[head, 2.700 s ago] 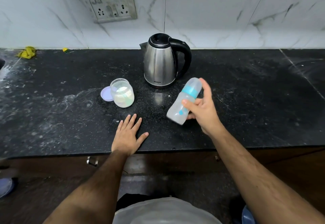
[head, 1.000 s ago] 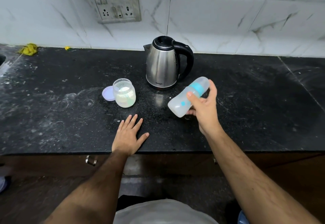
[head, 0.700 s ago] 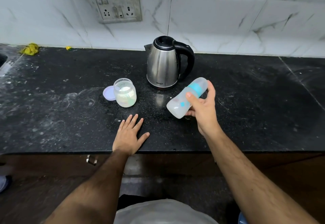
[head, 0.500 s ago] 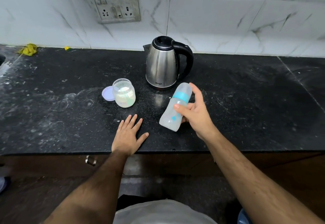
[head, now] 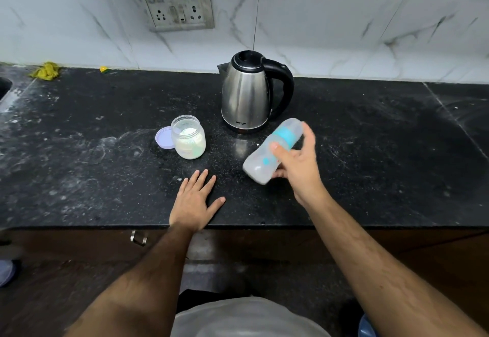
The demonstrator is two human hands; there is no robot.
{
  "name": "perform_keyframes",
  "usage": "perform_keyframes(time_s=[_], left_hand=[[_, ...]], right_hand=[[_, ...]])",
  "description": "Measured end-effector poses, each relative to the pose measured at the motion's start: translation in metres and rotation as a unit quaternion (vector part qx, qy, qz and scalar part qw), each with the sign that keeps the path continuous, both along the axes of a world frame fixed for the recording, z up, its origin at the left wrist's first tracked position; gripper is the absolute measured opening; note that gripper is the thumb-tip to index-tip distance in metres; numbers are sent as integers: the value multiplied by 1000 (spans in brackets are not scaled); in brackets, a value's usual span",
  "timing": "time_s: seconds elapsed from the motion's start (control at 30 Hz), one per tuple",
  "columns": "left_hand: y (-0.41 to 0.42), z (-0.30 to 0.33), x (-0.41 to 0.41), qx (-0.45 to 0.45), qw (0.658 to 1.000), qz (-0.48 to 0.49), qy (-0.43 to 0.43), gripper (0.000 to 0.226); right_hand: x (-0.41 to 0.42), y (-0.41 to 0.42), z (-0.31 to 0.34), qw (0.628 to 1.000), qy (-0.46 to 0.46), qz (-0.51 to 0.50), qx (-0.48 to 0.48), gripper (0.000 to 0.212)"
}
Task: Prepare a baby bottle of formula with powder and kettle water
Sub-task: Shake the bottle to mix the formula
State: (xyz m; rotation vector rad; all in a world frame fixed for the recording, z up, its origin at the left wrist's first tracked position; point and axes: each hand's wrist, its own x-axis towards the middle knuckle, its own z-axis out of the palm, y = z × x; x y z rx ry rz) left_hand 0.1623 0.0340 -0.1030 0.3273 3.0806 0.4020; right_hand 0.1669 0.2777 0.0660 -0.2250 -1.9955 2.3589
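My right hand [head: 296, 164] grips a capped baby bottle [head: 259, 164] with a blue collar, tilted in the air above the black counter [head: 79, 167], cap pointing up and away. Its motion blurs it. My left hand [head: 194, 201] lies flat on the counter near the front edge, fingers spread. A steel kettle [head: 244, 96] with a black handle stands behind the bottle. To its left stands an open glass jar of white powder [head: 189, 138], and its lilac lid [head: 164, 137] lies beside it.
A socket plate [head: 174, 0] is set in the marble wall above the kettle. A yellow cloth [head: 46, 71] lies at the counter's far left corner by a sink edge. White powder dust smears the counter's left half. A drawer handle [head: 139, 237] shows below the edge.
My right hand keeps swinging the bottle back and forth, tilting it more upright half a second ago and flatter to the right now. My left hand has stayed put.
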Motion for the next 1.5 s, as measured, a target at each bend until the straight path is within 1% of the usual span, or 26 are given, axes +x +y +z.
perform_keyframes(time_s=[0.07,0.1,0.17,0.2,0.23,0.27,0.37,0.4,0.5,0.53,0.57,0.67,0.7,0.8,0.83,0.93,0.97,1.03,1.1,1.13,1.2,1.23,1.27,1.37,1.4,1.5], left_hand=[[0,1,-1,-1,1000,0,0,79],[1,1,-1,0,1000,0,2,79],[1,1,-1,2,1000,0,3,80],[1,0,0,1,1000,0,4,80],[0,0,0,-1,1000,1,3,80],[0,0,0,-2,1000,1,2,80],[1,0,-1,-2,1000,2,0,79],[1,1,-1,0,1000,2,0,78],[1,0,0,1,1000,1,0,76],[0,0,0,1,1000,1,1,76],[0,0,0,1,1000,1,1,77],[0,-1,0,-1,1000,2,0,79],[0,-1,-1,-2,1000,2,0,79],[0,-3,-2,-2,1000,4,3,80],[0,-3,-1,-1,1000,4,3,80],[0,-2,-1,-6,1000,3,0,81],[0,-2,-2,-5,1000,3,-1,81],[0,0,-1,-2,1000,2,-2,81],[1,1,0,-3,1000,0,-3,80],[1,1,0,-4,1000,0,-4,79],[1,2,0,-3,1000,1,-6,79],[1,2,-1,-4,1000,1,-6,79],[1,3,-1,-5,1000,0,-6,79],[1,2,-1,-3,1000,-2,-4,79],[1,2,-1,-3,1000,-2,-4,79],[0,2,-1,-3,1000,0,-7,81]], right_hand=[[5,-1,0,998,24,53,10,77],[4,0,1,999,32,41,0,74],[-3,2,3,999,27,-33,-31,71],[-5,3,3,997,18,-61,-37,74],[-6,3,3,997,8,-64,-33,77],[-5,2,2,999,0,-42,-24,77],[5,2,0,997,18,81,8,74],[5,2,0,996,27,84,5,73],[-1,4,0,999,24,-4,-31,76],[-1,2,-1,999,18,-14,-33,79],[0,1,-2,1000,13,2,-24,80],[8,0,-3,995,18,92,17,82],[8,2,-2,997,21,79,6,81],[0,9,-3,999,16,-21,-36,78],[-1,10,-3,999,12,-23,-35,78],[5,10,-4,997,12,75,-3,81],[6,11,-3,996,15,84,-9,82],[1,14,-2,998,17,31,-49,79],[-2,16,-2,998,16,-12,-60,79],[-1,15,-3,999,12,-1,-53,80],[3,12,-5,997,8,69,-22,85],[6,10,-5,996,12,85,-14,85],[5,10,-5,997,14,74,-23,84],[-3,13,-6,996,11,-44,-75,77],[-3,12,-6,996,9,-52,-74,77],[3,9,-8,998,13,46,-26,82]])
